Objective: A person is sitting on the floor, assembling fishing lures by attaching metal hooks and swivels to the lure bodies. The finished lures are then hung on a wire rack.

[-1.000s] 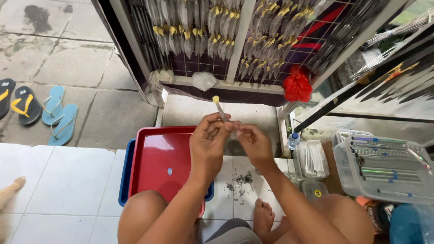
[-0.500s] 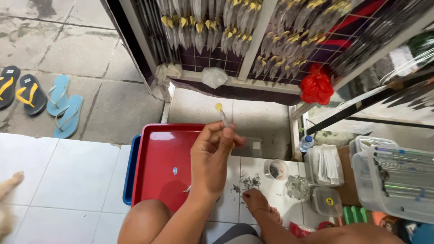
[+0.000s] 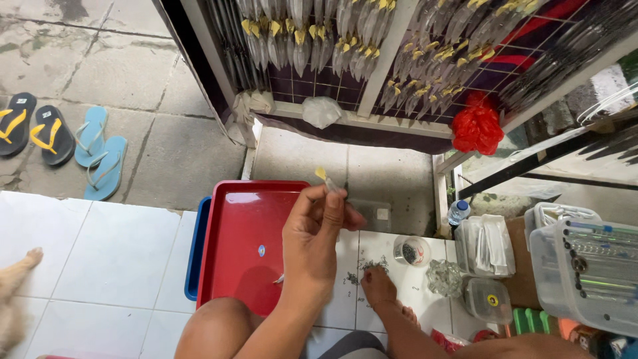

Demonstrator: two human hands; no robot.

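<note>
My left hand [image 3: 318, 234] is raised over the right edge of a red tray [image 3: 242, 226] and is shut on a thin clear piece with a yellow tip [image 3: 325, 178], which sticks up past my fingers. The red tray lies on a blue tray [image 3: 194, 249] on the white tiled floor. My right hand is out of view. My bare foot [image 3: 379, 287] rests on the tiles just right of the hand, among small dark scraps [image 3: 364, 267].
A small round pot of dark bits [image 3: 412, 251], clear plastic boxes [image 3: 488, 242] [image 3: 588, 272] and a water bottle [image 3: 458, 212] stand at the right. A rack of hanging packets [image 3: 345, 46] and a red bag [image 3: 477, 126] lie ahead. Sandals [image 3: 100, 156] sit at the left.
My right hand, which was up at the thin piece with the left a second ago, has dropped out of view. The left hand keeps its hold on the piece.
</note>
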